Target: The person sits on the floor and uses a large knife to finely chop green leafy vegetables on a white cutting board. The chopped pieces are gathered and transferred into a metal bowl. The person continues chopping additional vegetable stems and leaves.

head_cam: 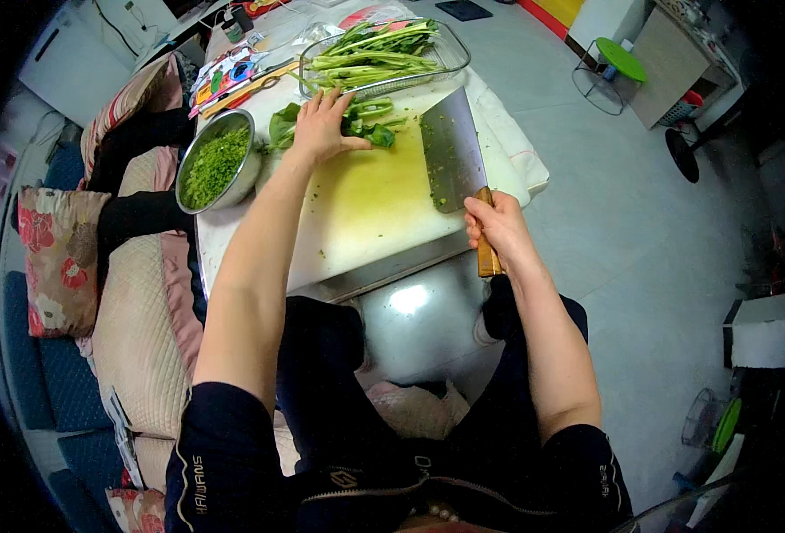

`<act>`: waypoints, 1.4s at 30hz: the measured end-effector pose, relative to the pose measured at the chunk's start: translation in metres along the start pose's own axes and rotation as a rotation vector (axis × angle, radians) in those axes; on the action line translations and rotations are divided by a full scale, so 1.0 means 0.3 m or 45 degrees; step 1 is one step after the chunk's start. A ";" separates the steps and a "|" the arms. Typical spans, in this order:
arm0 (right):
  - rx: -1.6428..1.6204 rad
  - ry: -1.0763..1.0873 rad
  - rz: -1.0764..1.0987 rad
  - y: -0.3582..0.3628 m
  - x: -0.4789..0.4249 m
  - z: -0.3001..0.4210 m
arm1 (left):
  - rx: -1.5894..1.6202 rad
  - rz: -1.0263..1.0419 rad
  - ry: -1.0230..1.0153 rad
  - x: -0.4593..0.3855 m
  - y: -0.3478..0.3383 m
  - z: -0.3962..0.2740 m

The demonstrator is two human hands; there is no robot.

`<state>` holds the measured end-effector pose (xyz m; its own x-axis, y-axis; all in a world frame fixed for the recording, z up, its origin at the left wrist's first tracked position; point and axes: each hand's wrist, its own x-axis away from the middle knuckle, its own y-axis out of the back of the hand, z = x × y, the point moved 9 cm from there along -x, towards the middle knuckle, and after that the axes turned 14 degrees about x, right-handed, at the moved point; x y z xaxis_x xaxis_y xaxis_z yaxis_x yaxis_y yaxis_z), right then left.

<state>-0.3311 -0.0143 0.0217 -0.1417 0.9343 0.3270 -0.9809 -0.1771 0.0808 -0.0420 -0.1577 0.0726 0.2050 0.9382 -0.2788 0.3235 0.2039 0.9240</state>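
My left hand, its fingers spread, is over the leafy green stalks at the far side of the cutting board; its palm side is hidden. In my right hand is the wooden handle of a cleaver. Its broad blade lies across the board's right part, dotted with green bits. Yellow-green staining covers the middle of the board. Left of the board, a tilted metal bowl holds finely chopped greens. Whole green stalks fill a wire basket beyond the board.
Pens, scissors and other small items crowd the table's far left. A sofa with a quilted cover and a floral cushion runs along the left. Another person's dark-clothed legs reach the table there. A green stool stands far right.
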 end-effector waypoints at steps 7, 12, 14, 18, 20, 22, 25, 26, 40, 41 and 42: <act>-0.002 -0.022 -0.012 0.020 0.007 0.005 | -0.127 0.041 -0.131 -0.024 -0.051 0.019; 0.010 -0.017 -0.021 0.015 0.006 0.004 | 0.002 0.039 -0.009 0.042 -0.085 0.038; 0.011 -0.033 -0.028 0.019 0.005 -0.004 | -0.060 0.085 0.028 0.061 -0.097 0.019; 0.040 -0.022 -0.007 0.001 0.003 0.006 | -0.194 -0.030 -0.145 0.163 -0.095 -0.033; 0.038 -0.018 -0.033 0.023 0.004 0.002 | -0.116 -0.044 -0.098 0.209 -0.085 -0.087; 0.037 -0.014 -0.030 0.024 0.004 -0.001 | -0.111 -0.086 -0.112 0.262 -0.054 -0.119; 0.044 -0.016 -0.017 0.017 0.002 -0.001 | -0.004 -0.224 -0.180 0.274 -0.028 -0.129; 0.041 -0.022 -0.015 0.014 0.003 0.000 | 0.136 -0.317 -0.206 0.264 -0.007 -0.130; 0.206 0.040 -0.016 0.026 0.010 0.031 | 0.790 -0.093 -0.039 0.291 -0.009 -0.133; 0.197 0.040 -0.016 0.029 0.013 0.027 | 0.708 -0.091 0.008 0.308 -0.003 -0.107; 0.190 0.045 -0.014 0.031 0.011 0.028 | 0.624 -0.094 0.055 0.324 0.021 -0.094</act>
<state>-0.3395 -0.0154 0.0316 -0.1380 0.9463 0.2925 -0.9520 -0.2082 0.2243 -0.0459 -0.0573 0.0587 0.1302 0.9391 -0.3181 0.7340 0.1244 0.6677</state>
